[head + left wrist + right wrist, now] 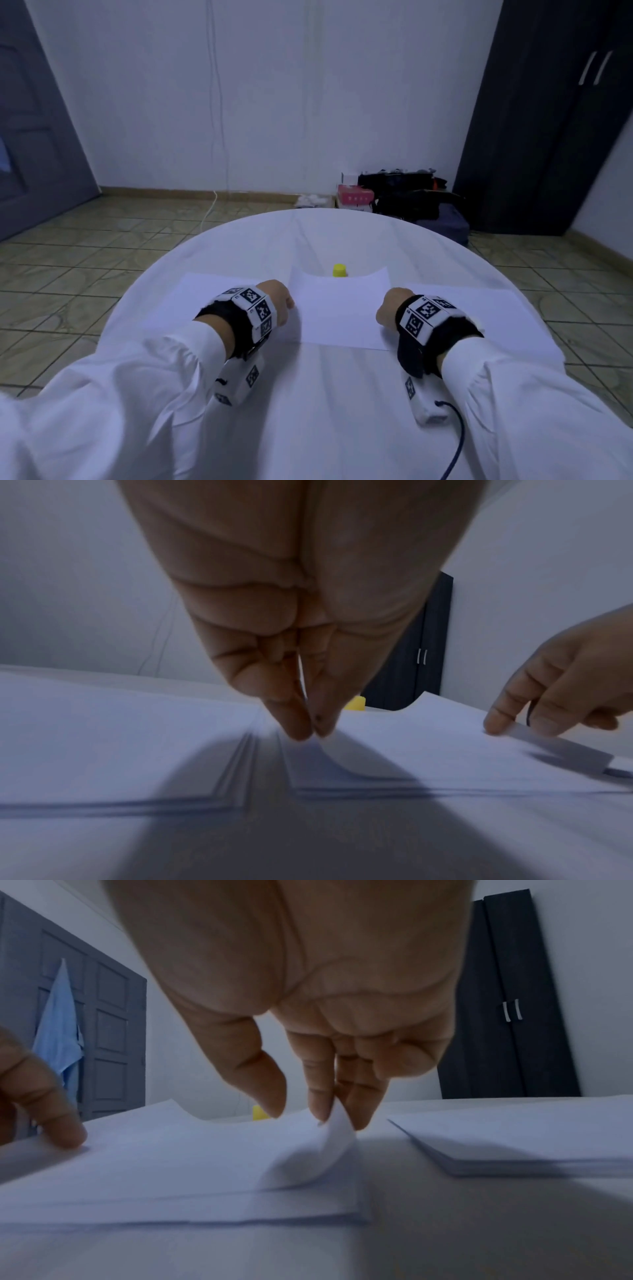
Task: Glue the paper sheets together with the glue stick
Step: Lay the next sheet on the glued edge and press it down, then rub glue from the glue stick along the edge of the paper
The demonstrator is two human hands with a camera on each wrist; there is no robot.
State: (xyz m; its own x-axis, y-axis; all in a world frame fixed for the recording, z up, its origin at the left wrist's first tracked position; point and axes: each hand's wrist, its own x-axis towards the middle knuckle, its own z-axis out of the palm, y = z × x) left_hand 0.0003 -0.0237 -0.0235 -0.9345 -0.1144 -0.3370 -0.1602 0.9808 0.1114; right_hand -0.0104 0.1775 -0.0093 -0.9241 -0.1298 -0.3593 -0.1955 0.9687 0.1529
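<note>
Both hands are down on the middle sheet (342, 315) now, one at each side edge, and that sheet is the thing to watch: the left hand (279, 301) has thumb and forefinger pressed tight together on its left edge, while the right hand (388, 306) has the right edge caught between its fingertips (322, 1110), the corner curling up off the paper beneath. The far edge of the middle sheet bows upward, and just beyond that bowed edge stands the glue stick (339, 270), yellow cap on, touched by no one. To the left of the middle sheet lies the left stack (202, 291), nearly touching it; to the right, with a gap of tablecloth (325, 394) between, sits the right stack (479, 308). No glue has gone on yet by the look of it, so I judge this is still the laying-out of paper. The risk from here: the middle sheet rests on at least one more, and a pinch this light could drag two up together or let the one slip; pull unevenly and the sheet creases or skews against the paper beneath; swing the lifted far edge forward and it may well tip the glue stick over
</note>
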